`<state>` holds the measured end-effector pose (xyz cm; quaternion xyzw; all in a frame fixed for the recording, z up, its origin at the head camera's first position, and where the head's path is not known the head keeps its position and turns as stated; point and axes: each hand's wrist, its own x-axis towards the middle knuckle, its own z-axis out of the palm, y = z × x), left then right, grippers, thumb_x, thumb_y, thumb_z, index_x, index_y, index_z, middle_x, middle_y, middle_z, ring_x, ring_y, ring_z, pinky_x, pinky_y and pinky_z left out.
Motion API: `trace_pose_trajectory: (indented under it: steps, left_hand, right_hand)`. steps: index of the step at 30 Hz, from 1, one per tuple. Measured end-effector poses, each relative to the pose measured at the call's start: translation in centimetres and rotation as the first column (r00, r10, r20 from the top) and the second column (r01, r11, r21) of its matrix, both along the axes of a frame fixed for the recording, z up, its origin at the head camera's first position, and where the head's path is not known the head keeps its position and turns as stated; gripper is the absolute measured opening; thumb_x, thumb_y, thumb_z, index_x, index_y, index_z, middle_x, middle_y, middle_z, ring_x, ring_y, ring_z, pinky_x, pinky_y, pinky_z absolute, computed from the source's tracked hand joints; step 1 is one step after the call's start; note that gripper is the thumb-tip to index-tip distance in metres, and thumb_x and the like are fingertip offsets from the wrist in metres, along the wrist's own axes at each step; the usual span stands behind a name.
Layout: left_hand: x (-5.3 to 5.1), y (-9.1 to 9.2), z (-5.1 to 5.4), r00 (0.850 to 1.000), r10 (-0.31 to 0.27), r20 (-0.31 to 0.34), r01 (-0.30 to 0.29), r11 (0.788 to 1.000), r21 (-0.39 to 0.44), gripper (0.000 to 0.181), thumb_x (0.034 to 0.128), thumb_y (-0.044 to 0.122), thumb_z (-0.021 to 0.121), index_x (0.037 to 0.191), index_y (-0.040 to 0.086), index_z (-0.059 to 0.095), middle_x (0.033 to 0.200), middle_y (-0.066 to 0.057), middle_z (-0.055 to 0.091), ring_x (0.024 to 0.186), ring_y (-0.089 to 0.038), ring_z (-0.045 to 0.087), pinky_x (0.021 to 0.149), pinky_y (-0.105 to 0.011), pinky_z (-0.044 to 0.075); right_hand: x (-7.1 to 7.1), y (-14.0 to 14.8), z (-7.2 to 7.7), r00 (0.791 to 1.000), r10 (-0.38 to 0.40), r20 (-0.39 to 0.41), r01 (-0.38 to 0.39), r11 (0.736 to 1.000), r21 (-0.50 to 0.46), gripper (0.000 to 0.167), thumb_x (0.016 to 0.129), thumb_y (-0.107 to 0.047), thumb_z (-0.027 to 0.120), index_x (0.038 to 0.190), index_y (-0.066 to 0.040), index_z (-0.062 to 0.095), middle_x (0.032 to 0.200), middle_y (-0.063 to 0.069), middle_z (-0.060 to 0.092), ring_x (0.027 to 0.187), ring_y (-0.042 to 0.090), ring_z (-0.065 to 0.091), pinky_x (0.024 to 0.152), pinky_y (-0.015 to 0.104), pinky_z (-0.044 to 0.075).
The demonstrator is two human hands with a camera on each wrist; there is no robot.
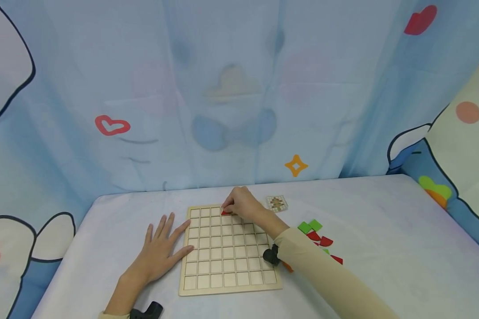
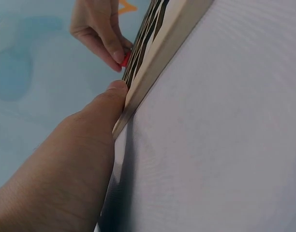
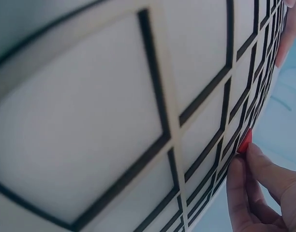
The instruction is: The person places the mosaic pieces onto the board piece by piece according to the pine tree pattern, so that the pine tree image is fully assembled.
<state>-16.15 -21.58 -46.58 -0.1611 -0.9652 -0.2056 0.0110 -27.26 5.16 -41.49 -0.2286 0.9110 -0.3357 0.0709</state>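
Observation:
A wooden grid board (image 1: pixel 230 292) with square cells lies flat on the white table. My right hand (image 1: pixel 243 204) reaches over its far edge and pinches a small red tile (image 1: pixel 225 212) between thumb and fingertips at a cell in the far row. In the right wrist view the red tile (image 3: pixel 244 141) touches the grid, partly covered by the fingers. My left hand (image 1: pixel 158 250) lies with spread, straight fingers at the board's left side; thumb and index finger touch its edge. The left wrist view shows that thumb (image 2: pixel 109 99) against the rim.
Right of the board lie loose green tiles (image 1: pixel 309 226) and red tiles (image 1: pixel 326 241), several in all. An orange piece (image 1: pixel 288 266) shows partly under the right forearm. A small square pattern card (image 1: pixel 277 203) sits behind the board's right corner. A blue printed curtain (image 1: pixel 231 164) hangs behind the table.

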Motion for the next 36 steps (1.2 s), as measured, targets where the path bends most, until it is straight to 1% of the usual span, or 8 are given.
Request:
trace_pose_trajectory:
  steps: [8, 14, 18, 22, 25, 28, 34, 36]
  left_hand:
    - [0.0, 0.0, 0.3, 1.0, -0.008, -0.001, 0.008, 1.0, 0.009, 0.072, 0.1018, 0.056, 0.059, 0.163, 0.022, 0.041, 0.17, -0.027, 0.019, 0.157, -0.051, 0.012, 0.12, -0.075, 0.002]
    - [-0.1, 0.1, 0.1, 1.0, -0.002, 0.018, 0.002, 1.0, -0.005, 0.072, 0.1023, 0.058, 0.057, 0.163, 0.023, 0.04, 0.171, -0.025, 0.017, 0.157, -0.049, 0.011, 0.12, -0.075, 0.002]
    - [-0.1, 0.1, 0.1, 1.0, 0.002, 0.03, -0.002, 1.0, 0.005, 0.073, 0.1022, 0.058, 0.057, 0.164, 0.024, 0.039, 0.172, -0.024, 0.016, 0.158, -0.049, 0.009, 0.12, -0.074, 0.001]
    - [-0.1, 0.1, 0.0, 1.0, 0.008, 0.018, -0.008, 1.0, 0.003, 0.072, 0.1022, 0.059, 0.056, 0.163, 0.025, 0.04, 0.172, -0.024, 0.016, 0.158, -0.048, 0.01, 0.121, -0.073, 0.0]
    - [-0.1, 0.1, 0.0, 1.0, 0.004, 0.014, -0.004, 1.0, 0.011, 0.072, 0.1022, 0.058, 0.057, 0.163, 0.025, 0.04, 0.172, -0.024, 0.017, 0.158, -0.048, 0.01, 0.12, -0.074, 0.0]
    - [-0.1, 0.0, -0.1, 1.0, -0.004, 0.011, 0.003, 1.0, 0.014, 0.072, 0.1026, 0.058, 0.056, 0.164, 0.025, 0.039, 0.171, -0.024, 0.017, 0.158, -0.049, 0.01, 0.12, -0.075, 0.0]
    - [-0.1, -0.1, -0.3, 1.0, 0.0, -0.002, 0.0, 1.0, 0.001, 0.072, 0.1024, 0.059, 0.056, 0.164, 0.024, 0.039, 0.171, -0.024, 0.017, 0.158, -0.049, 0.01, 0.12, -0.075, 0.001]
    - [-0.1, 0.0, -0.3, 1.0, -0.001, 0.007, 0.001, 1.0, 0.005, 0.073, 0.1023, 0.059, 0.056, 0.164, 0.024, 0.039, 0.172, -0.024, 0.017, 0.158, -0.049, 0.01, 0.12, -0.074, 0.0]
  right_hand:
    - [0.2, -0.2, -0.1, 0.999, 0.024, -0.049, -0.022, 0.998, 0.051, 0.008, 0.093, 0.002, 0.076, 0.094, 0.001, 0.083, 0.096, 0.014, 0.08, 0.09, 0.027, 0.075, 0.078, 0.031, 0.062]
    - [0.3, 0.7, -0.5, 0.997, 0.066, -0.051, -0.066, 0.998, -0.008, 0.01, 0.092, 0.001, 0.077, 0.101, 0.002, 0.082, 0.099, 0.013, 0.079, 0.09, 0.024, 0.074, 0.077, 0.028, 0.06]
    - [0.8, 1.8, 0.0, 0.993, 0.113, -0.029, -0.115, 0.992, -0.051, 0.018, 0.094, 0.001, 0.075, 0.111, 0.005, 0.078, 0.103, 0.013, 0.077, 0.09, 0.021, 0.072, 0.078, 0.027, 0.059]
    - [1.9, 3.1, 1.4, 0.981, 0.192, -0.037, -0.194, 0.979, -0.056, 0.019, 0.098, 0.0, 0.07, 0.115, 0.006, 0.076, 0.107, 0.014, 0.075, 0.092, 0.021, 0.072, 0.08, 0.025, 0.059]
    - [3.2, 4.3, 2.3, 0.967, 0.252, -0.037, -0.253, 0.967, -0.031, 0.017, 0.098, 0.0, 0.069, 0.113, 0.005, 0.076, 0.109, 0.014, 0.073, 0.094, 0.021, 0.072, 0.083, 0.026, 0.058]
    - [4.6, 6.0, 2.8, 0.957, 0.288, -0.031, -0.288, 0.958, 0.019, 0.014, 0.097, 0.0, 0.07, 0.109, 0.001, 0.078, 0.107, 0.009, 0.073, 0.094, 0.017, 0.071, 0.085, 0.028, 0.058]
    - [7.4, 9.5, 3.0, 0.952, 0.305, -0.031, -0.3, 0.947, 0.111, 0.013, 0.096, 0.0, 0.071, 0.107, -0.005, 0.079, 0.106, 0.002, 0.072, 0.096, 0.019, 0.067, 0.087, 0.037, 0.058]
    - [8.1, 10.7, 3.0, 0.959, 0.281, -0.025, -0.276, 0.953, 0.126, 0.014, 0.096, -0.001, 0.072, 0.108, -0.005, 0.078, 0.106, 0.001, 0.071, 0.098, 0.021, 0.066, 0.086, 0.038, 0.058]
